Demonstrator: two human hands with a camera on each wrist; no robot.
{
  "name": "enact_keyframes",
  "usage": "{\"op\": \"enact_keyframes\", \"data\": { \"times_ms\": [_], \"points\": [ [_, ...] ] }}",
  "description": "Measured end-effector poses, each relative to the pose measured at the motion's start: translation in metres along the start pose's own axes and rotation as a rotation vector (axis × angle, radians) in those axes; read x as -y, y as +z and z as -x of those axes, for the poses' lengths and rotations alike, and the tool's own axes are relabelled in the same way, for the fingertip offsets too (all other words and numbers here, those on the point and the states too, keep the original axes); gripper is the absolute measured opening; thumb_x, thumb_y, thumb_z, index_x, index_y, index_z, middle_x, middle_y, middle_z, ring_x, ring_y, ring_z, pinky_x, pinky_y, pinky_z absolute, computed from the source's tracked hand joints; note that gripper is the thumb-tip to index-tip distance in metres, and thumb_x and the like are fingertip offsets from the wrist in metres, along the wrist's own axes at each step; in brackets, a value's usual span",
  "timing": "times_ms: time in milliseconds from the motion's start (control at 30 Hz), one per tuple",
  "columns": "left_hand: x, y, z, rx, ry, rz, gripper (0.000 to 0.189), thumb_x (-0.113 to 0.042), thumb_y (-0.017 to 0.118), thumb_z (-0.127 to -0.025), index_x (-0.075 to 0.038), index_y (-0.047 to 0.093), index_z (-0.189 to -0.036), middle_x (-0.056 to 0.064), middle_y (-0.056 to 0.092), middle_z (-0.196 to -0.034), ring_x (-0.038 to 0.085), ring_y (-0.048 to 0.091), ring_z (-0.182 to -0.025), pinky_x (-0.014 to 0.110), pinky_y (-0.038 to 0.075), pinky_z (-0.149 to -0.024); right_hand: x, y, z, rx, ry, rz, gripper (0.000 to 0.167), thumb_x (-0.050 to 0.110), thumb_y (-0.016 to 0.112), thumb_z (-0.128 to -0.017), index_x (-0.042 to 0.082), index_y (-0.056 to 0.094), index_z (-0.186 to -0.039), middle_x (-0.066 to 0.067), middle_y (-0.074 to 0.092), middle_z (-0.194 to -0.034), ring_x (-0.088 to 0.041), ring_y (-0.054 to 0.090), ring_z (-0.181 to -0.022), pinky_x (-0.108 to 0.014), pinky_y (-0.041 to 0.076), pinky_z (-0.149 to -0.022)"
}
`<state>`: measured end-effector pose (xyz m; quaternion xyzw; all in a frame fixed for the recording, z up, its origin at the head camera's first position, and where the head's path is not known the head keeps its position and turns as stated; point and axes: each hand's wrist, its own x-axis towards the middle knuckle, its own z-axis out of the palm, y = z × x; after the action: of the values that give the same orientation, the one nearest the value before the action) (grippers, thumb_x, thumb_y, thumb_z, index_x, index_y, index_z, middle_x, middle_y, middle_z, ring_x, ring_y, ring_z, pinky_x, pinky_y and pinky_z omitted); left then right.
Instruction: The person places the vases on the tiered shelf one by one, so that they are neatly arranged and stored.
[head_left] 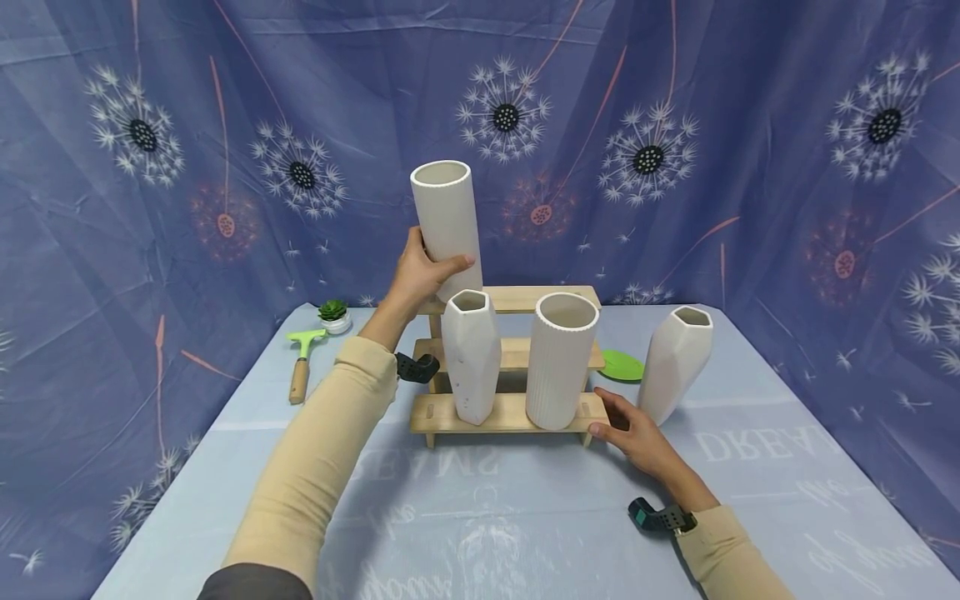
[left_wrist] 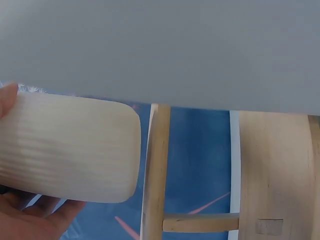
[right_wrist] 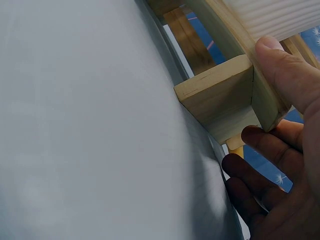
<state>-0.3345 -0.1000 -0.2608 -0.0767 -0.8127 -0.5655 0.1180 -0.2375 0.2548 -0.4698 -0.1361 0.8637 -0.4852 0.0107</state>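
Nearest us, our right hand (head_left: pixel 637 435) pinches the right end of the bottom shelf (head_left: pixel 512 412) at its front corner, thumb and forefinger on the board, the other fingers loosely bent. We would steady the wooden stand (head_left: pixel 516 354) there without tugging, since a jerk could rock what stands along that shelf: a faceted vase (head_left: pixel 471 358) left of its middle and a ribbed vase (head_left: pixel 558 371) toward its right end.

Farther off, our left hand (head_left: pixel 422 273) is clamped round the held vase (head_left: pixel 450 217), thumb across its front, at the left end of the top shelf (head_left: pixel 540 298). The left wrist view shows a narrow gap between its base and the board. To set it there well, we should straighten its lean, clear the faceted vase's rim and bring the whole base inside the shelf's left edge before letting go. It is a tall white cylinder, finely ribbed, with a round open mouth.
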Motion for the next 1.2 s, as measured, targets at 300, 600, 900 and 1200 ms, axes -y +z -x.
{"op": "enact_keyframes", "data": {
  "times_ms": [300,600,900,1200],
  "points": [
    [0.0027,0.0040,-0.0022,0.035,-0.021,-0.023,0.092,-0.039,0.078,-0.074,-0.020,0.022,-0.145,0.007,0.044,-0.139,0.028,0.051,-0.122,0.048,0.045,-0.098,-0.0009,-0.0005,-0.0004,0.000,-0.015,0.001,0.073,0.032,0.067,-0.087,0.006,0.033,-0.145,-0.022,0.049,-0.137,-0.035,0.054,-0.119,-0.031,0.047,-0.093],
    [0.0035,0.0050,-0.0022,0.056,-0.012,-0.039,0.089,-0.038,0.078,-0.075,-0.019,0.024,-0.143,0.007,0.045,-0.138,0.027,0.052,-0.121,0.047,0.045,-0.098,-0.0031,-0.0001,-0.0021,-0.004,-0.017,0.043,0.074,0.037,0.065,-0.087,0.005,0.032,-0.146,-0.023,0.048,-0.137,-0.036,0.053,-0.119,-0.042,0.047,-0.095],
    [0.0035,0.0070,-0.0016,0.091,-0.021,-0.042,0.089,-0.040,0.076,-0.077,-0.021,0.022,-0.144,0.006,0.042,-0.140,0.026,0.051,-0.123,0.047,0.045,-0.099,-0.0031,0.0004,-0.0020,0.001,0.004,0.022,0.076,0.038,0.066,-0.086,0.007,0.032,-0.146,-0.021,0.048,-0.138,-0.036,0.053,-0.120,-0.045,0.045,-0.098],
    [0.0052,0.0079,-0.0016,0.118,-0.013,-0.056,0.094,-0.038,0.077,-0.077,-0.022,0.016,-0.147,0.007,0.040,-0.142,0.028,0.048,-0.125,0.049,0.043,-0.101,-0.0015,0.0001,-0.0011,0.003,0.007,0.006,0.074,0.034,0.067,-0.086,0.007,0.033,-0.146,-0.021,0.048,-0.137,-0.035,0.053,-0.120,-0.042,0.045,-0.096]
  ]
}}
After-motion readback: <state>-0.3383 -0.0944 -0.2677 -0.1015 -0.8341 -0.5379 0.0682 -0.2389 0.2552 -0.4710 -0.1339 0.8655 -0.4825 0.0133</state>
